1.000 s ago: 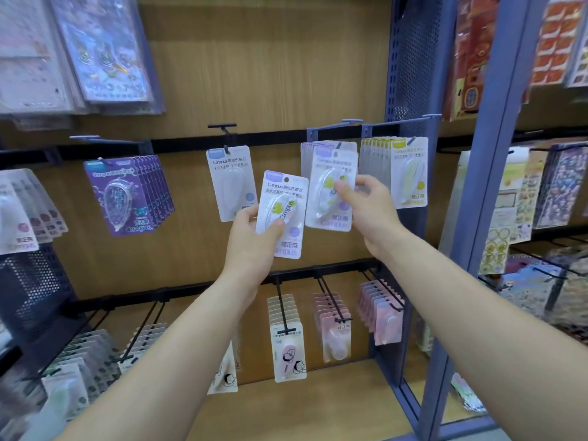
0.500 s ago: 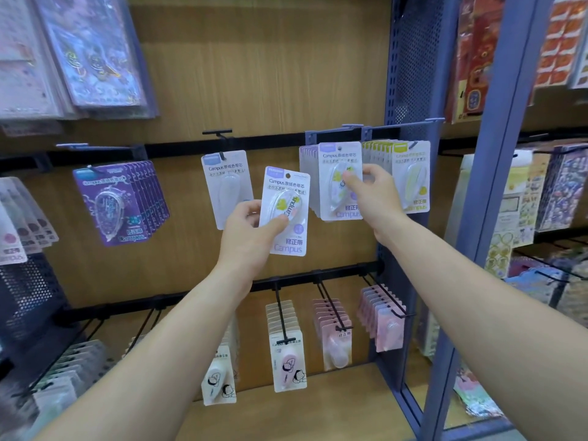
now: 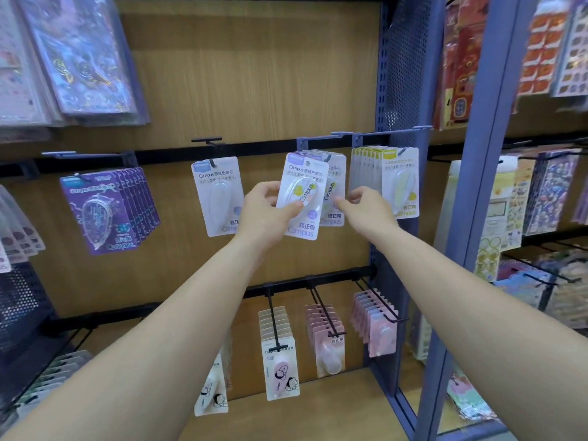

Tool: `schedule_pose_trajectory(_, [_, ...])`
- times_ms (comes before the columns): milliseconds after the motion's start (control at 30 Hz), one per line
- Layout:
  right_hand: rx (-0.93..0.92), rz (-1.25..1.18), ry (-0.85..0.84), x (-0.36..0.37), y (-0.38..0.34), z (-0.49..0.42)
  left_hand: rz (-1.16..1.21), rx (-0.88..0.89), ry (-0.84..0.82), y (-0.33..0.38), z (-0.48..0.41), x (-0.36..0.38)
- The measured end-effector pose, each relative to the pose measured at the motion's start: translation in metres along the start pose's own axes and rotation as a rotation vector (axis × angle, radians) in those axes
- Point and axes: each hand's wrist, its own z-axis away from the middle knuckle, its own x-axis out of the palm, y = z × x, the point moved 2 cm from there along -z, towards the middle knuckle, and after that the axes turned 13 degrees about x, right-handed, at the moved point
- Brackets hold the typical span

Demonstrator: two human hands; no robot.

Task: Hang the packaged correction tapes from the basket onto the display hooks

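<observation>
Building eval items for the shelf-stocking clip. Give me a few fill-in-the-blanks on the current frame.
The left hand grips a loose pack branded ___.
The darkest packs are ___.
The hung packs beside the right hand have ___ top strips.
The rightmost lower-row packs are ___.
Missing: Campus; purple; yellow; pink.

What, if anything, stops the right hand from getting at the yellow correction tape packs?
Probably nothing. The right hand hovers just in front of the yellow correction tape packs, which hang exposed on their hook, with nothing between them.
</observation>
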Motion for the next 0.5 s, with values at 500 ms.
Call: schedule_pose_trajectory(500, [-0.111,0.116,-0.038,-0.043,0.032,0.014,-0.008,-0.006,0.054,-0.011,-0.022,0.051])
